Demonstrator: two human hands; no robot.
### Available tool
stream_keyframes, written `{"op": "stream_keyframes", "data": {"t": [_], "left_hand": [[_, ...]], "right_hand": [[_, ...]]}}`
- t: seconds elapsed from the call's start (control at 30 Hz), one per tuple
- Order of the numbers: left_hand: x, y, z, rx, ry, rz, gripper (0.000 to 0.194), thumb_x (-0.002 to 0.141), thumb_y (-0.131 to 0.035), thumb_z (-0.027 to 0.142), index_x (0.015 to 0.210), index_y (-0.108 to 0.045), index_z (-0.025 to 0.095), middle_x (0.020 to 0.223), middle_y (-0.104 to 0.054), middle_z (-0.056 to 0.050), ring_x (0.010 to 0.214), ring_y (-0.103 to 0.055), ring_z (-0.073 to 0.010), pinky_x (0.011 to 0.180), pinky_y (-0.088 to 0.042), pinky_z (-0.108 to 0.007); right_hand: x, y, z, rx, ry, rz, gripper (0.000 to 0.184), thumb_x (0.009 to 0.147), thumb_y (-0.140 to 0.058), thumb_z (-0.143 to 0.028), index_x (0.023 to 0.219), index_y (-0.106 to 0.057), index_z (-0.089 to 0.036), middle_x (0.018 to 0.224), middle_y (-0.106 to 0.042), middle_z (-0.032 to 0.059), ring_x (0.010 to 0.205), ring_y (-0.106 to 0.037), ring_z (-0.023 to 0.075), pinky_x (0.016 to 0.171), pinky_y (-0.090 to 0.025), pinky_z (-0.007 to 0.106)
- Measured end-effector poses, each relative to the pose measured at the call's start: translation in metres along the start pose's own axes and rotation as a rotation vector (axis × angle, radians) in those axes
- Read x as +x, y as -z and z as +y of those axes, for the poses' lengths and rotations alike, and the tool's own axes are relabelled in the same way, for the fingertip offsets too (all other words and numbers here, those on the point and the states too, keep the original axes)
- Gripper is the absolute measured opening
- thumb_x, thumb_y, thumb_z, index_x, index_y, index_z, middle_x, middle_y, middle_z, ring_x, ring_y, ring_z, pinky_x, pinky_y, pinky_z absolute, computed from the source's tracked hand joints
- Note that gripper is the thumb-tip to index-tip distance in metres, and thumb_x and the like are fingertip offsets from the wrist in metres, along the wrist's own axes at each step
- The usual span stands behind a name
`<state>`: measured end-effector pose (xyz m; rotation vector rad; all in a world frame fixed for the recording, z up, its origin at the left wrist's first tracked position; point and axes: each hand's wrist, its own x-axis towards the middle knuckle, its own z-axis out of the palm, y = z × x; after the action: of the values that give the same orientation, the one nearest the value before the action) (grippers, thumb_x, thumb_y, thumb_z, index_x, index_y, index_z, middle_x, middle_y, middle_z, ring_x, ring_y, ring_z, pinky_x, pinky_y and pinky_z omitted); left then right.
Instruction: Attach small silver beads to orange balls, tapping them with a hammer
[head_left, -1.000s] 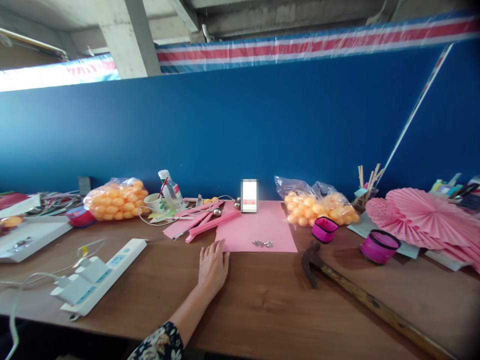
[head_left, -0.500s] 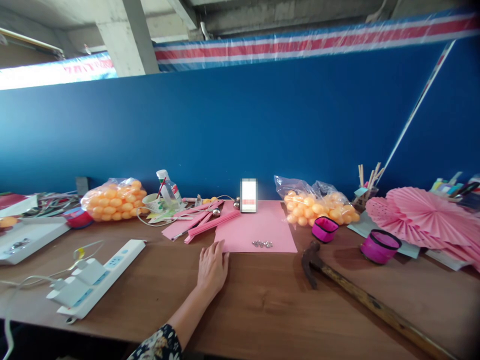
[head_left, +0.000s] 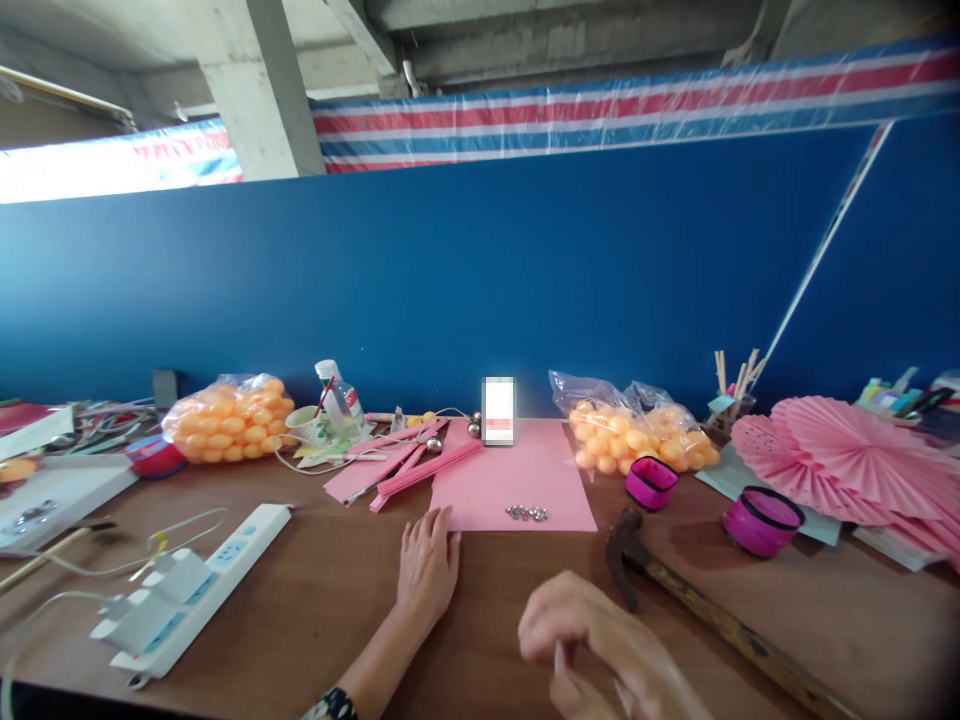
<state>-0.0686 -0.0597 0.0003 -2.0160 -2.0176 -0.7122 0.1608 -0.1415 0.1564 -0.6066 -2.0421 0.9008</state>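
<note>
My left hand (head_left: 429, 565) lies flat on the table, its fingertips at the front left corner of a pink sheet of paper (head_left: 502, 490). On the sheet, close to its front edge, sits a small cluster of shiny silver beads (head_left: 526, 513). My right hand (head_left: 592, 635) is raised over the table in front of the sheet, slightly blurred, with its fingers loosely bent and the thumb apart. I see nothing in it. A claw hammer (head_left: 705, 590) with a wooden handle lies just to the right of that hand.
Bags of orange balls (head_left: 232, 420) stand left and right at the blue partition (head_left: 480, 270). Folded pink paper strips (head_left: 424, 465) lie left of the sheet. A power strip (head_left: 202, 590) is at left. Magenta bands (head_left: 763, 522) and pink paper fans (head_left: 840, 450) are at right.
My right hand has come into view from below, left of the hammer handle. The view has tilted up slightly. My left hand stays at the corner of the sheet.
</note>
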Motion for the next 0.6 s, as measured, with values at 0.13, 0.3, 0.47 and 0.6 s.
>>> {"op": "stream_keyframes", "data": {"t": [0.13, 0.3, 0.47, 0.6], "left_hand": [[0.001, 0.000, -0.001, 0.001, 0.012, -0.020, 0.035, 0.085, -0.034, 0.023, 0.116, -0.047, 0.015, 0.115, -0.054, -0.011, 0.107, -0.047, -0.0230, 0.096, -0.031, -0.045], [0.003, 0.001, -0.001, -0.011, 0.014, -0.038, 0.034, 0.084, -0.036, 0.024, 0.114, -0.049, 0.015, 0.115, -0.054, -0.011, 0.108, -0.047, -0.0235, 0.095, -0.032, -0.044], [0.004, -0.001, -0.002, -0.021, 0.020, -0.036, 0.033, 0.083, -0.037, 0.025, 0.111, -0.051, 0.015, 0.112, -0.056, -0.011, 0.106, -0.048, -0.0231, 0.095, -0.032, -0.044], [0.006, -0.003, -0.003, -0.016, 0.019, -0.051, 0.034, 0.083, -0.036, 0.026, 0.113, -0.049, 0.015, 0.114, -0.055, -0.011, 0.108, -0.047, -0.0235, 0.095, -0.032, -0.044]], "right_hand": [[-0.020, -0.003, 0.071, -0.360, -0.254, 0.055, 0.010, 0.078, -0.047, -0.017, 0.087, -0.049, -0.021, 0.086, -0.055, 0.0030, 0.074, -0.054, 0.0142, 0.066, -0.045, 0.024], [-0.058, 0.008, 0.125, -0.627, -0.354, 0.041, 0.009, 0.079, -0.044, -0.014, 0.074, -0.047, -0.021, 0.075, -0.054, 0.0005, 0.070, -0.054, 0.0149, 0.066, -0.045, 0.027], [-0.067, 0.047, 0.121, -0.749, -0.328, 0.025, 0.011, 0.081, -0.044, -0.017, 0.083, -0.052, -0.024, 0.084, -0.057, 0.0010, 0.078, -0.056, 0.0163, 0.072, -0.045, 0.029], [-0.063, 0.082, 0.109, -0.842, -0.305, 0.143, 0.013, 0.082, -0.044, -0.021, 0.091, -0.054, -0.024, 0.092, -0.058, 0.0041, 0.086, -0.056, 0.0182, 0.076, -0.045, 0.030]]}}
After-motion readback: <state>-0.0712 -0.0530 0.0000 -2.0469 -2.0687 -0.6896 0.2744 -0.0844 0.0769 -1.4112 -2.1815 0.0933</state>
